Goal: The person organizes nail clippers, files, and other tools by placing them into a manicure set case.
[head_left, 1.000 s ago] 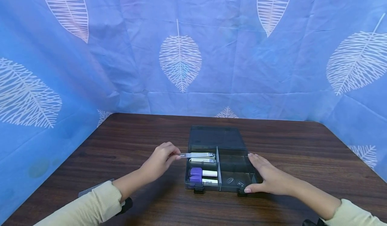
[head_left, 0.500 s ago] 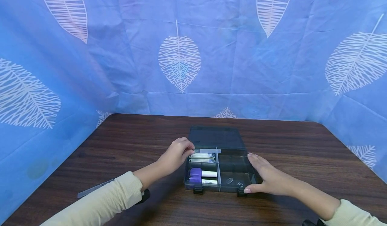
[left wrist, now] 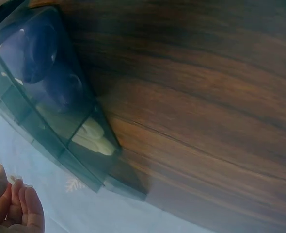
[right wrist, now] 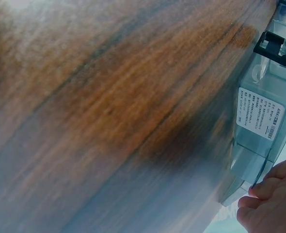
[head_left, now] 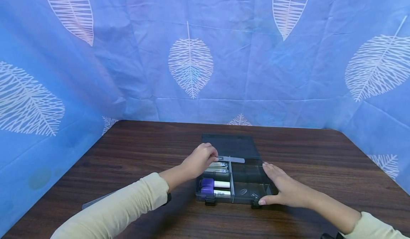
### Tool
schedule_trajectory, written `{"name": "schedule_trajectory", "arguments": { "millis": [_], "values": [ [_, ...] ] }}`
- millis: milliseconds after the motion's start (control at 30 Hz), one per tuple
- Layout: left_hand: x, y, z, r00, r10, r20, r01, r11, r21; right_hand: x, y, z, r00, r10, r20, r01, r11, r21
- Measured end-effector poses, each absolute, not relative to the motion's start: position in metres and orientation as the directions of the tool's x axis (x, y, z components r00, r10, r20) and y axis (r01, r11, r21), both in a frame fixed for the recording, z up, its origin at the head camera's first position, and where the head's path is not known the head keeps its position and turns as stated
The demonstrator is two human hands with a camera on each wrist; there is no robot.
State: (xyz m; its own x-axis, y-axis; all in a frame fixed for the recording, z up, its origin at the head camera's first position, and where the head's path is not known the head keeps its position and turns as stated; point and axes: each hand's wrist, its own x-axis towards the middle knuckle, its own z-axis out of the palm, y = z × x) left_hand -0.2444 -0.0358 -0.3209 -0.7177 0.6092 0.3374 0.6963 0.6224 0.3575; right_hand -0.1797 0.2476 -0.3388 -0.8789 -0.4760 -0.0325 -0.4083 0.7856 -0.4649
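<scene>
My left hand [head_left: 201,160] pinches one end of a slim grey nail file [head_left: 235,159], which lies level over the back of a dark see-through divider box [head_left: 248,178]. The box's lid [head_left: 228,143] is swung back. Two nail clippers [head_left: 218,170] lie in the rear left compartment, partly behind my hand. In front of them are two purple nail polish bottles [head_left: 207,184] with white caps. My right hand [head_left: 286,189] rests against the box's right end, thumb at the front corner. The left wrist view shows that hand [left wrist: 19,206] with fingertips together, the file hardly visible.
A translucent strip [head_left: 96,200] lies on the dark wooden table [head_left: 153,139] at left, partly under the sleeve. A few small clear bits [head_left: 244,191] sit in the box's front right compartment. Blue leaf-print cloth [head_left: 224,72] hangs around the table.
My left hand has lifted the nail file off the clippers and carried it to the right and slightly back, across the divider. My right hand has kept its place at the box.
</scene>
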Motion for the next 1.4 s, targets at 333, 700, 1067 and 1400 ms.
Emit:
{"name": "schedule_trajectory", "arguments": {
  "millis": [333,700,1067,1400],
  "values": [
    [-0.25,-0.012,-0.319,-0.713,0.664,0.227,0.701,0.667,0.251,-0.18,0.249,-0.34,-0.878,-0.477,-0.036,-0.408,0.786,-0.464],
    [-0.254,0.023,-0.312,-0.724,0.682,0.101,0.685,0.729,-0.006,-0.18,0.25,-0.34,-0.882,-0.469,-0.038,-0.401,0.792,-0.461],
    [-0.262,0.048,-0.321,-0.767,0.641,-0.011,0.64,0.764,-0.086,-0.181,0.249,-0.34,-0.879,-0.475,-0.048,-0.4,0.787,-0.47],
    [-0.265,0.056,-0.325,-0.772,0.635,-0.043,0.632,0.758,-0.16,-0.181,0.249,-0.34,-0.882,-0.468,-0.052,-0.392,0.791,-0.469]
  ]
}}
